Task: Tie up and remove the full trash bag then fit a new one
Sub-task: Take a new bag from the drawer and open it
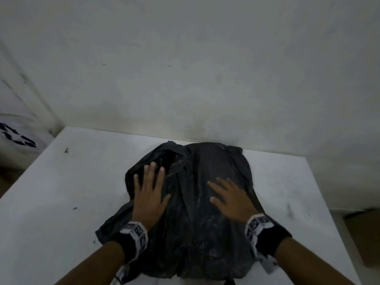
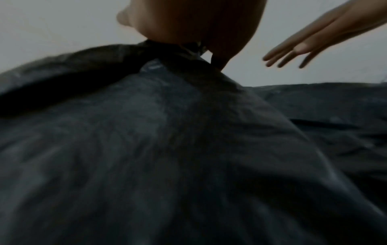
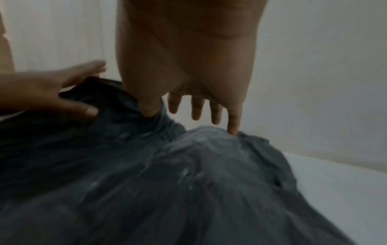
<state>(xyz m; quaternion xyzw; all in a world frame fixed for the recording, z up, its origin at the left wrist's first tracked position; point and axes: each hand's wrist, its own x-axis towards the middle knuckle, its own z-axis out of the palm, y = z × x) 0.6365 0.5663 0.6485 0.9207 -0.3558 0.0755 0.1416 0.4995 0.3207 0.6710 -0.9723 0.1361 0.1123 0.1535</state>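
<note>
Fingers [image 1: 151, 169] of the left hand [image 1: 149, 194] spreading apart and lying nearly straight, tips reaching the rumpled open mouth at the bag's far left corner. Fingers [image 3: 234, 119] of the right hand [image 1: 231, 197] also lying straight and slightly apart; in the right wrist view only the outermost fingertip and the thumb touching plastic, the rest hanging just above it. Neither hand gripping or pinching anything; both seemingly pressing or smoothing.

Under both palms, lying spread and mounded: the black trash bag [image 1: 195, 223], resting on the white table [image 1: 72, 192], its far end just beside the wall [image 1: 205, 68], its near end reaching the table's front edge. Bulging somewhat, though what lies under it staying hidden. No knot showing anywhere; the mouth looking loose and untied.

Judging progress: impossible telling whether this is the full bag awaiting tying or the fresh one being flattened and opened. No bin showing in any view. Either way, seemingly remaining: gathering and closing any full bag, carrying it off, and fitting the liner into a bin.

At the far left, beyond the table edge, a pale plastic bag with dark print [image 1: 18, 136] standing apart.
</note>
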